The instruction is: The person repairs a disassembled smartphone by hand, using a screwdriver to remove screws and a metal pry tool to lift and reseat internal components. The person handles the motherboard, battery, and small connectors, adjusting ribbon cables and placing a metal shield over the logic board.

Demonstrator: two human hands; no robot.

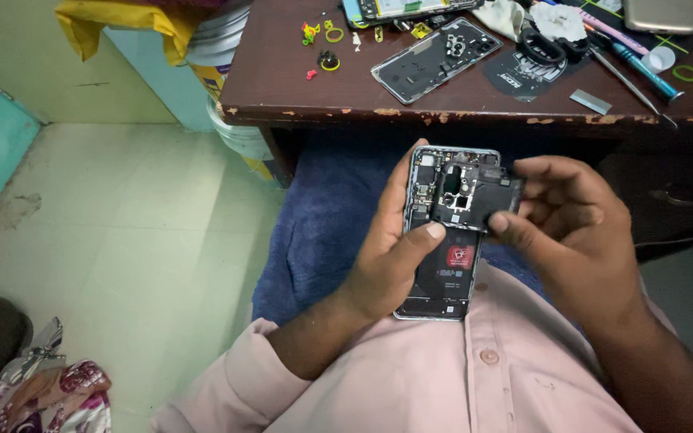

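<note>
My left hand (391,256) grips an opened smartphone (445,273) with its back off, held upright over my lap below the table edge; its dark battery with a red sticker shows. My right hand (575,228) pinches a black inner cover plate (475,199) by its right edge, tilted over the phone's upper part. My left thumb touches the plate's lower edge.
A worn dark wooden table (443,108) stands ahead with a removed phone back cover (436,58), small yellow and red parts (322,40), a screwdriver (643,68), tweezers (631,88), a black mat (527,72) and another phone (659,14). Buckets (226,88) stand at left on the tiled floor (138,232).
</note>
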